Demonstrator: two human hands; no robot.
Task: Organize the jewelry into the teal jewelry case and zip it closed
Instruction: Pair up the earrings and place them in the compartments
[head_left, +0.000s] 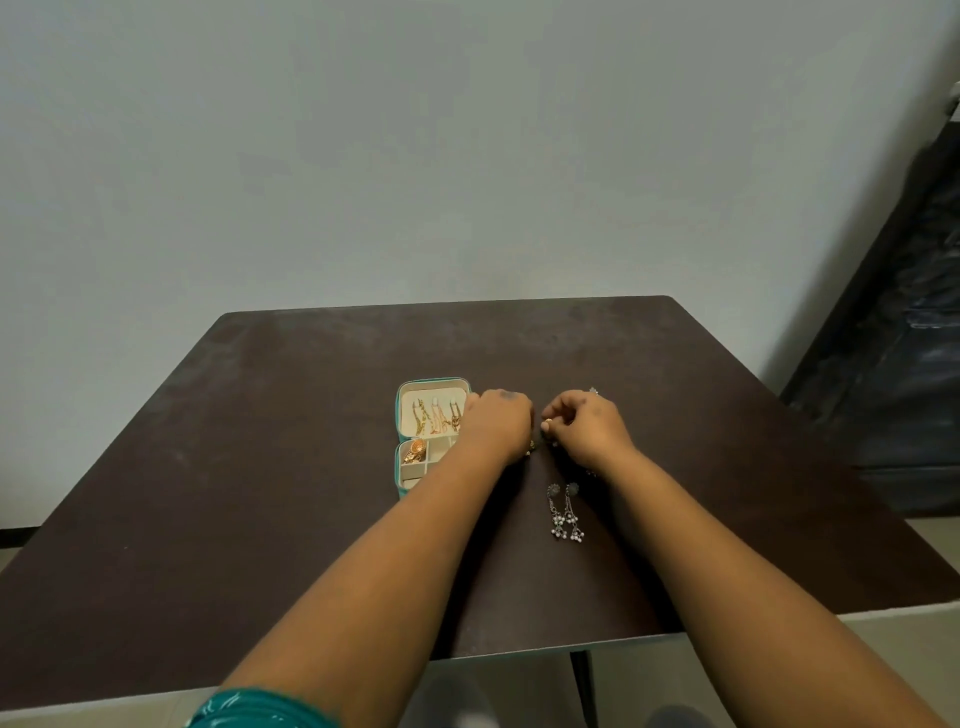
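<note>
A teal jewelry case (400, 415) lay open on the dark brown table (260, 467), a little left of the frame's centre. Its long axis ran from the lower part of the frame toward the upper part, with the lid half lying flat at the far end and the compartment half nearer the person. Gold chains (436, 418) hung in the lid half, their lengths running along that same axis. A gold earring (414, 450) sat in the upper left compartment of the near half.

The left hand (498, 423) was over the right edge of the case, knuckles up and fingers curled downward; whether it gripped anything could not be told, though a small gold piece showed just below it. The right hand (584, 428), just right of the left, had its fingers curled and its fingertips pinched a small gold item (548, 421).

A pair of silver dangling earrings (565, 512) lay on the table below the right hand, side by side, posts toward the top of the frame and beaded ends toward the bottom.
</note>
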